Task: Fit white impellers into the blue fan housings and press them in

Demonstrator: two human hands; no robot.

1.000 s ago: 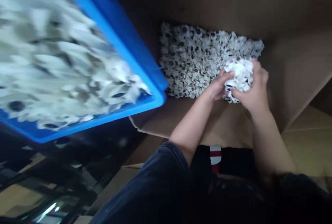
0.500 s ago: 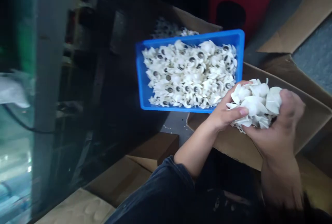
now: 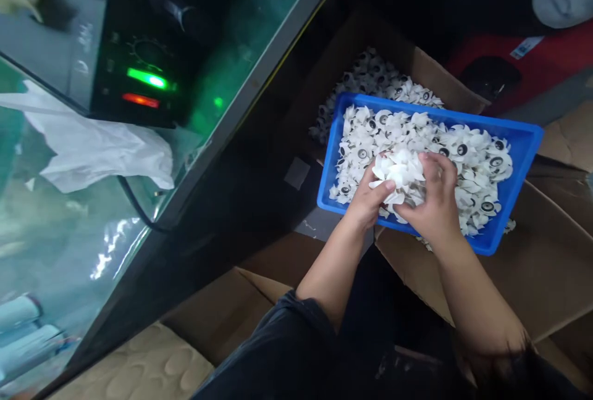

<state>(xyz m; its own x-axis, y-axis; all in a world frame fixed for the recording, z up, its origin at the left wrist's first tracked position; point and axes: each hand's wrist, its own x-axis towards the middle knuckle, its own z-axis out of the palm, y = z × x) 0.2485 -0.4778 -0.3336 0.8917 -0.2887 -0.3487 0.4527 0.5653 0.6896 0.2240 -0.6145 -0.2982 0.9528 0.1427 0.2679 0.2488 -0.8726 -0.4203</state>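
Observation:
A blue plastic bin [image 3: 522,187] heaped with small white plastic pieces [image 3: 467,159] with dark round centres rests across two cardboard boxes. My left hand [image 3: 368,199] and my right hand [image 3: 433,205] are cupped together over the bin's near left part. Between them they hold a bunch of the white pieces [image 3: 398,171], just above the heap.
Behind the bin, a cardboard box [image 3: 445,88] holds more white pieces. Another cardboard box [image 3: 532,283] lies under the bin's near side. On the left runs a glass-topped table [image 3: 222,73] with a black device showing green and red lights [image 3: 143,82] and a white plastic bag [image 3: 99,150].
Both hands lifted a bunch of white pieces out of the cardboard box and carried it left over the blue bin. The view swung a lot with my head.

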